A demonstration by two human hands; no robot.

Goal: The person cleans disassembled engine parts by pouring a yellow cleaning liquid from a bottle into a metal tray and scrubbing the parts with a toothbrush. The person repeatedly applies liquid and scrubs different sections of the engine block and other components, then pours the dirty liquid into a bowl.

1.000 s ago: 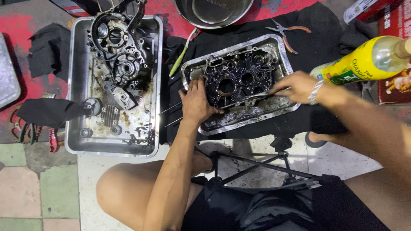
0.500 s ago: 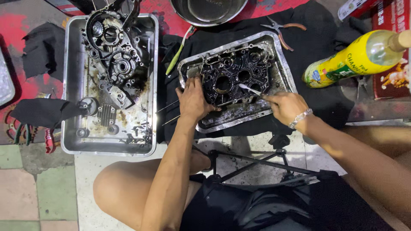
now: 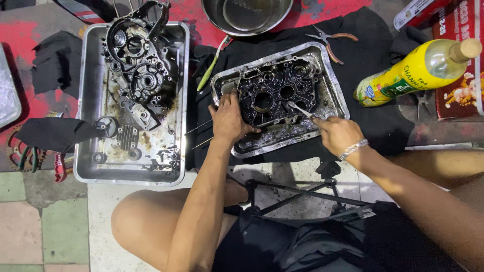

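Drawn back toward the body since a second ago, right hand [image 3: 337,133] now below the tray's near rim.

Left tray [image 3: 85,100]: second engine casing [image 3: 138,60], small oily parts. Left hand [image 3: 228,120] spread flat, fingers pressing black crankcase cover [image 3: 277,93] in oily middle tray [image 3: 330,88]. Right fingers pinching a slim brush [image 3: 298,109], tip at the cover's edge. Likely heavy, rigid, slippery; best gripped by outer rims. Beyond: steel bowl [image 3: 247,15], pliers [image 3: 330,40], yellow bottle [image 3: 416,70].

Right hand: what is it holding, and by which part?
The right hand grips a small brush by its handle end; the bristle end rests on the black engine case.
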